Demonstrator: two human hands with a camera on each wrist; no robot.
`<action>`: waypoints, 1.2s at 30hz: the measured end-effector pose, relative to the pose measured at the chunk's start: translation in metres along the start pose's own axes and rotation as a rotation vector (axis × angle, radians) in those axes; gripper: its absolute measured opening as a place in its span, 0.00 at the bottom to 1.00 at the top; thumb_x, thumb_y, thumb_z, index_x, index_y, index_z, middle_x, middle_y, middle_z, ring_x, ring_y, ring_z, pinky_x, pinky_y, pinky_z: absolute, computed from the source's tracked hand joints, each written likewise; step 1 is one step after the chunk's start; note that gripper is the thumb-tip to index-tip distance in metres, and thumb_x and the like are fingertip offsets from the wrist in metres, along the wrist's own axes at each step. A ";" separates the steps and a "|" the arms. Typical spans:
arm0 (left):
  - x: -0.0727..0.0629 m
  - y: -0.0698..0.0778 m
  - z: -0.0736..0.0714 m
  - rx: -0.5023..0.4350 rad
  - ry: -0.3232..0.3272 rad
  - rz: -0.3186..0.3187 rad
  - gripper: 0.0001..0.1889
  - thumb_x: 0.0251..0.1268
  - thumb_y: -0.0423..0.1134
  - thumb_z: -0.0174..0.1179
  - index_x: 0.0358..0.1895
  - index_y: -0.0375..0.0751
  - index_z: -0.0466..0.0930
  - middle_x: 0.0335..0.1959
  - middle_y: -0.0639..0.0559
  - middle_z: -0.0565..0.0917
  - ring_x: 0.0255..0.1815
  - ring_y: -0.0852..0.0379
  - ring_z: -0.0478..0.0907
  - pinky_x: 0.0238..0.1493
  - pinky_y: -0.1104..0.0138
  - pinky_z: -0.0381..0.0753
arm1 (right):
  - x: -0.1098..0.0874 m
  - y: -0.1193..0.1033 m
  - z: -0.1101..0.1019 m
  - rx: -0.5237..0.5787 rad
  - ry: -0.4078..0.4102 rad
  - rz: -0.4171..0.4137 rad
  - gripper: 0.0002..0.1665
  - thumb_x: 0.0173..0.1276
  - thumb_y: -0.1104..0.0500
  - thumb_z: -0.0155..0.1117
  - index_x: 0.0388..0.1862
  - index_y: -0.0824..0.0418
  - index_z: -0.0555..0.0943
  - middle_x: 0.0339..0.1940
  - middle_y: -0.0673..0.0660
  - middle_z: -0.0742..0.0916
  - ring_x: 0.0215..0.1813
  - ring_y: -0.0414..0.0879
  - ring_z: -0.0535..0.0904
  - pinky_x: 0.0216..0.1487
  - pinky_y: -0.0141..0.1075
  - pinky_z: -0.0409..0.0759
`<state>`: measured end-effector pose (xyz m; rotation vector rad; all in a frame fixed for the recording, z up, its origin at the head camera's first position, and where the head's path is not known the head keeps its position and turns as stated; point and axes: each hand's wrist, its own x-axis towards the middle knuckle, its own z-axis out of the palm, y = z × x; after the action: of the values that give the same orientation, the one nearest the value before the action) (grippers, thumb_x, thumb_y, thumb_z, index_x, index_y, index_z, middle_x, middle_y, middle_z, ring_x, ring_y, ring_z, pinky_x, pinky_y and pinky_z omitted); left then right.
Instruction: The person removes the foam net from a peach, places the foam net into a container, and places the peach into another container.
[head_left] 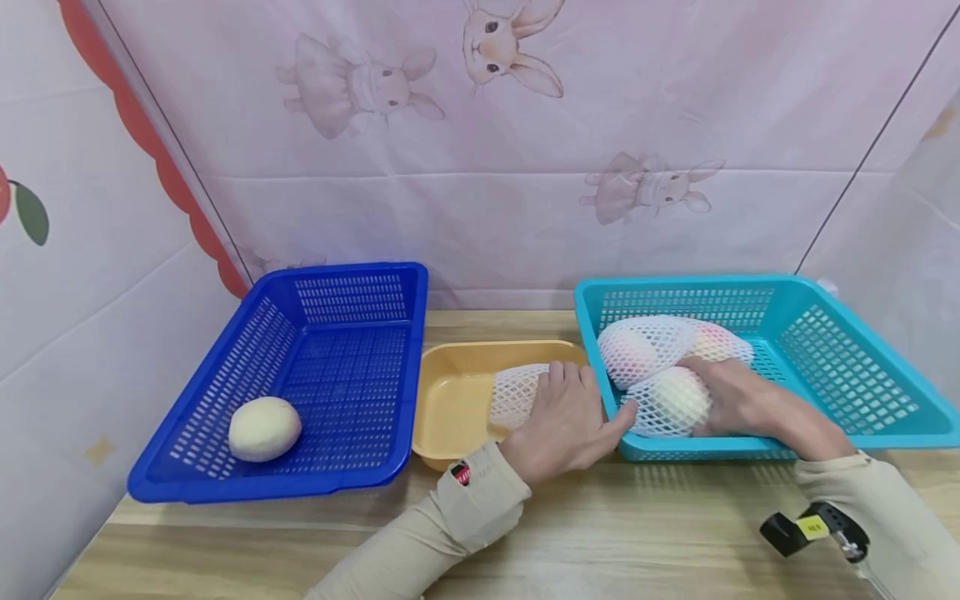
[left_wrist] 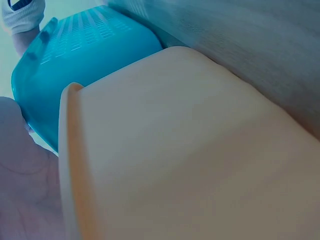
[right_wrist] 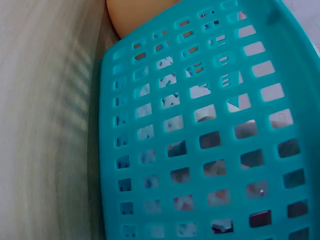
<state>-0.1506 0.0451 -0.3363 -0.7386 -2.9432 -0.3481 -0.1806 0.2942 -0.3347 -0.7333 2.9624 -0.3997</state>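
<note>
Mind the netted fruit at the near left of the turquoise basket (head_left: 712,448): your right hand (head_left: 738,404) curves round the right side of this near netted fruit (head_left: 671,402), though some fingers are hidden. If your hold is mainly on the foam, the smooth fruit could slip inside its sleeve and drop. It sits close to 2 others, the left netted fruit (head_left: 637,346) and the pink-red netted fruit (head_left: 720,342), so a sideways pull might snag mesh or roll them. Your left hand (head_left: 562,417) lies over the white foam net (head_left: 516,396) in the yellow basin (head_left: 450,400), thumb spread wide; you cannot tell from here whether its fingers pinch anything. Pressing hard there could shift the basin against the basket. At left, 1 bare cream-coloured fruit (head_left: 265,428) in the blue basket (head_left: 345,358) could roll if bumped.
</note>
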 end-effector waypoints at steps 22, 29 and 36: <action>-0.006 0.001 -0.005 0.038 0.072 0.050 0.27 0.72 0.63 0.37 0.31 0.41 0.68 0.25 0.52 0.65 0.31 0.56 0.60 0.33 0.69 0.60 | -0.015 -0.021 -0.022 0.029 0.187 -0.026 0.52 0.32 0.55 0.82 0.59 0.71 0.71 0.42 0.65 0.84 0.37 0.54 0.80 0.30 0.43 0.78; -0.010 0.001 -0.012 0.057 0.133 0.079 0.26 0.71 0.63 0.37 0.30 0.42 0.66 0.25 0.52 0.63 0.29 0.57 0.59 0.32 0.70 0.58 | -0.017 -0.029 -0.029 0.013 0.225 -0.044 0.53 0.30 0.55 0.82 0.59 0.72 0.71 0.42 0.66 0.84 0.35 0.53 0.80 0.29 0.42 0.77; -0.018 -0.001 -0.022 0.058 0.168 0.103 0.28 0.67 0.68 0.40 0.29 0.45 0.63 0.26 0.54 0.62 0.31 0.57 0.57 0.35 0.70 0.58 | -0.022 -0.041 -0.037 0.019 0.266 -0.041 0.55 0.30 0.56 0.83 0.61 0.70 0.69 0.46 0.68 0.83 0.38 0.56 0.80 0.30 0.45 0.79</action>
<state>-0.1350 0.0307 -0.3172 -0.8077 -2.7345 -0.2999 -0.1477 0.2784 -0.2885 -0.7976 3.1876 -0.5699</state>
